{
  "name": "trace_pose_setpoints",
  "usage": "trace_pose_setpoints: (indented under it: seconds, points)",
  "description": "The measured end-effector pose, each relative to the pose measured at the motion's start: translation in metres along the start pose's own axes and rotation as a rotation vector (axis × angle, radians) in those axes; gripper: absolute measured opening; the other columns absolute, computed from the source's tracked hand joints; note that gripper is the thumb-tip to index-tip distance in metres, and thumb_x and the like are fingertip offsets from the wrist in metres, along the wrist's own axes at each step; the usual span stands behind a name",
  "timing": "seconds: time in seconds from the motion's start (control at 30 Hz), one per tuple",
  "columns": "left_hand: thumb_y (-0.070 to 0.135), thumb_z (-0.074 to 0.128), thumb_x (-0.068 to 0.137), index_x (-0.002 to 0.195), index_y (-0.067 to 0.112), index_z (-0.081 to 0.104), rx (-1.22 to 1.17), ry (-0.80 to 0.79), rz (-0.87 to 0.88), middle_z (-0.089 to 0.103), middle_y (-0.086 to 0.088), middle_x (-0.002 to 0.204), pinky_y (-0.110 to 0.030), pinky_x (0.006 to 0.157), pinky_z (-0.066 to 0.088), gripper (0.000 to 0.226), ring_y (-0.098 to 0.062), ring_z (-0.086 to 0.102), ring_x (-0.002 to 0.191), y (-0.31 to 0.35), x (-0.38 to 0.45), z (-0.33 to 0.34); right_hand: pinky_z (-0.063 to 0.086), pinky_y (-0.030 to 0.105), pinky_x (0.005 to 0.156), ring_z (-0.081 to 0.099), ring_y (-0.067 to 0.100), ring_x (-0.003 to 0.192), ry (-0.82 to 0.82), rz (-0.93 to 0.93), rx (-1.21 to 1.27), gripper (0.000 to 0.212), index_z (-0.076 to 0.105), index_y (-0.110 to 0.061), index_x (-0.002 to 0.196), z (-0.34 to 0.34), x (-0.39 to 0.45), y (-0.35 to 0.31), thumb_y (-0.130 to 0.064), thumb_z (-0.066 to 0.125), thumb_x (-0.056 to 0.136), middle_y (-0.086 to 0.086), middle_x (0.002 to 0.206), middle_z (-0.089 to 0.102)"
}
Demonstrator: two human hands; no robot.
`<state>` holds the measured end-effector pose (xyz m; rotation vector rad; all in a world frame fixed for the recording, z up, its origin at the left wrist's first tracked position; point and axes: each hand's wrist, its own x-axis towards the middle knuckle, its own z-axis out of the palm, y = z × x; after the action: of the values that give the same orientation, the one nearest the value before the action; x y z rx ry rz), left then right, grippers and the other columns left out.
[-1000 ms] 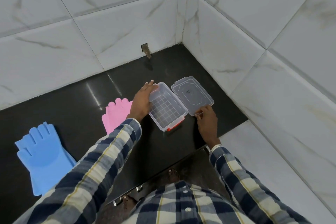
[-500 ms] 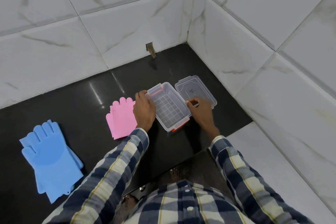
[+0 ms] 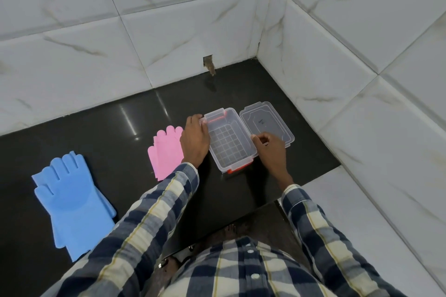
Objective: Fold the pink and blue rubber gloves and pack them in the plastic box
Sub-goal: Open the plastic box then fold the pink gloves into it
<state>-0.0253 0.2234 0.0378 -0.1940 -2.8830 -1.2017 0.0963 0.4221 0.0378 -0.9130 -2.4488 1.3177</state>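
An open clear plastic box (image 3: pixel 228 142) with orange clips stands empty on the black counter (image 3: pixel 115 132). Its clear lid (image 3: pixel 266 123) lies flat just right of it. My left hand (image 3: pixel 195 141) grips the box's left wall near the far corner. My right hand (image 3: pixel 271 149) has curled fingers at the box's right rim, next to the lid's near edge. Pink gloves (image 3: pixel 166 152) lie flat left of the box, partly under my left wrist. Blue gloves (image 3: pixel 70 198) lie stacked flat at the counter's left.
White marble-look tiled walls (image 3: pixel 169 31) close off the counter at the back and right, forming a corner. A lower white tiled ledge (image 3: pixel 350 212) runs at the right front. A small dark notch (image 3: pixel 208 64) sits in the back wall's base.
My right hand moved from the lid's near corner to the box's right rim. My left hand slid along the box's left wall. The box turned slightly.
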Motion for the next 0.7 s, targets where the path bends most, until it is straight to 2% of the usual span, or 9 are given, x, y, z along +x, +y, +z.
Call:
trace_pose_setpoints:
  seconds: [0.1,0.17,0.27,0.33,0.37,0.43,0.5,0.6,0.7]
  points:
    - [0.038,0.043,0.112,0.137,0.017,0.059,-0.003,0.099,-0.036,0.061,-0.002,0.139,-0.033,0.094,0.049,0.036,-0.019,0.062,0.119,-0.007,-0.005,-0.014,0.062,0.032,0.086,0.067,0.008,0.080,0.192,-0.072,-0.077,0.025,0.068,-0.024,0.096,0.005,-0.007,-0.021,-0.046,0.060,0.104,-0.007,0.090,0.070]
    - [0.033,0.048,0.109,0.133,0.017,0.061,0.002,0.206,-0.080,0.059,-0.002,0.135,-0.033,0.089,0.047,0.032,-0.021,0.061,0.119,-0.022,-0.009,-0.027,0.060,0.026,0.081,0.066,0.008,0.078,0.216,-0.170,-0.091,0.023,0.064,-0.025,0.092,0.014,-0.011,-0.047,-0.044,0.058,0.105,-0.007,0.087,0.067]
    - [0.024,0.055,0.102,0.129,0.011,0.059,0.025,0.334,-0.192,0.057,-0.008,0.130,-0.043,0.090,0.051,0.030,-0.029,0.057,0.119,-0.053,-0.019,-0.050,0.055,0.017,0.073,0.065,0.008,0.074,0.076,-0.295,-0.108,0.020,0.061,-0.024,0.090,0.041,-0.023,-0.090,-0.035,0.060,0.106,-0.009,0.083,0.065]
    - [0.020,0.058,0.099,0.128,0.008,0.058,0.058,0.358,-0.326,0.058,-0.012,0.130,-0.048,0.096,0.048,0.031,-0.034,0.055,0.122,-0.071,-0.028,-0.062,0.058,0.023,0.072,0.068,0.011,0.075,-0.106,-0.346,-0.134,0.019,0.066,-0.019,0.091,0.070,-0.036,-0.113,-0.029,0.060,0.106,-0.005,0.083,0.068]
    - [0.020,0.059,0.100,0.130,0.007,0.057,0.059,0.342,-0.402,0.057,-0.014,0.132,-0.050,0.098,0.048,0.033,-0.035,0.054,0.125,-0.079,-0.033,-0.068,0.060,0.027,0.078,0.070,0.013,0.081,-0.205,-0.352,-0.169,0.017,0.069,-0.019,0.096,0.087,-0.044,-0.120,-0.029,0.060,0.106,-0.002,0.089,0.072]
    - [0.028,0.058,0.103,0.137,0.005,0.054,0.020,0.258,-0.555,0.055,-0.016,0.140,-0.054,0.105,0.047,0.041,-0.037,0.053,0.131,-0.095,-0.040,-0.074,0.058,0.031,0.094,0.071,0.018,0.103,-0.360,-0.316,-0.303,0.019,0.070,-0.018,0.117,0.118,-0.062,-0.126,-0.029,0.061,0.104,0.002,0.114,0.072]
    - [0.037,0.056,0.105,0.139,0.004,0.053,-0.006,0.150,-0.638,0.054,-0.017,0.144,-0.053,0.107,0.047,0.048,-0.039,0.056,0.131,-0.105,-0.043,-0.076,0.051,0.035,0.105,0.061,0.025,0.125,-0.463,-0.237,-0.442,0.042,0.056,-0.011,0.141,0.141,-0.074,-0.122,-0.027,0.062,0.103,0.009,0.142,0.057]
    - [0.046,0.054,0.103,0.131,0.003,0.060,-0.094,0.032,-0.611,0.057,-0.016,0.139,-0.047,0.099,0.049,0.052,-0.039,0.063,0.122,-0.102,-0.040,-0.074,0.045,0.044,0.111,0.041,0.035,0.140,-0.452,-0.116,-0.492,0.064,0.032,-0.004,0.154,0.155,-0.080,-0.108,-0.025,0.063,0.102,0.016,0.157,0.032]
    - [0.062,0.051,0.090,0.126,0.004,0.068,-0.155,-0.033,-0.660,0.066,-0.014,0.133,-0.046,0.097,0.053,0.070,-0.037,0.067,0.115,-0.127,-0.027,-0.089,0.043,0.049,0.114,0.035,0.038,0.144,-0.423,-0.049,-0.460,0.074,0.022,-0.007,0.157,0.189,-0.095,-0.114,-0.026,0.067,0.100,0.016,0.163,0.021]
